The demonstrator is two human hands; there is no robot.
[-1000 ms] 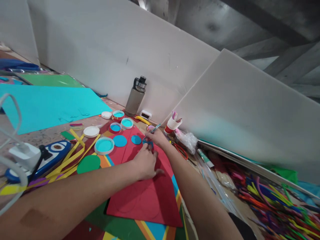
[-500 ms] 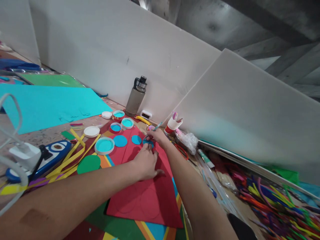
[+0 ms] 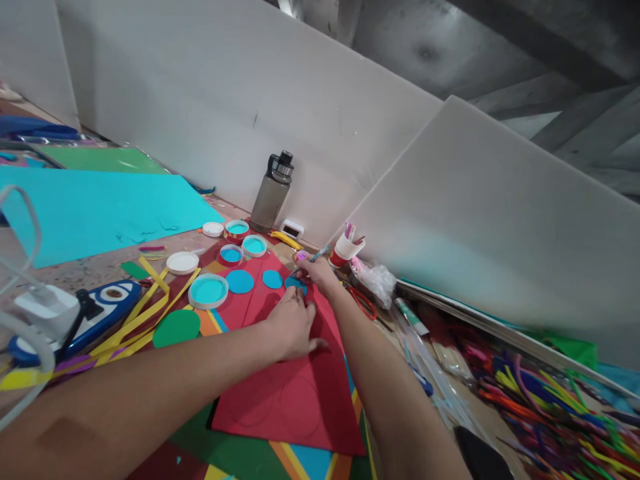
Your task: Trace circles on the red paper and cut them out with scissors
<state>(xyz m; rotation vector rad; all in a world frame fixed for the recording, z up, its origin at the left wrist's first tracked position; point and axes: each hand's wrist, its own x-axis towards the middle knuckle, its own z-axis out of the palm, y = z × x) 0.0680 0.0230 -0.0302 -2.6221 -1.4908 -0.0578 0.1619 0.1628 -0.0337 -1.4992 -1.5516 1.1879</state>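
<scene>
My right hand (image 3: 313,272) is closed round a slim teal-patterned pencil (image 3: 320,253), its lower end tilted down at a blue paper disc (image 3: 296,285). Under that disc lies a red sheet (image 3: 280,393) with faint circle outlines near its front edge. The fingertips of my left hand (image 3: 293,327) rest on the disc's near edge, the fingers stretched and the thumb spread out over the red sheet. Two more blue discs, one at mid-sheet (image 3: 273,279) and one further left (image 3: 240,281), lie in the same row. The pencil's tip is hard to make out.
Left of the sheet stand round tubs of blue and turquoise (image 3: 209,291), white lids (image 3: 183,263) and yellow strips (image 3: 160,283). A bottle (image 3: 271,193) and a paper cup (image 3: 345,248) stand by the wall panel. Orange-handled scissors (image 3: 363,303) and colourful pipe cleaners (image 3: 565,413) lie right.
My right hand has shifted very slightly, with the pencil leaning a little differently over the disc. My left hand stays in place, and the view has moved only a touch.
</scene>
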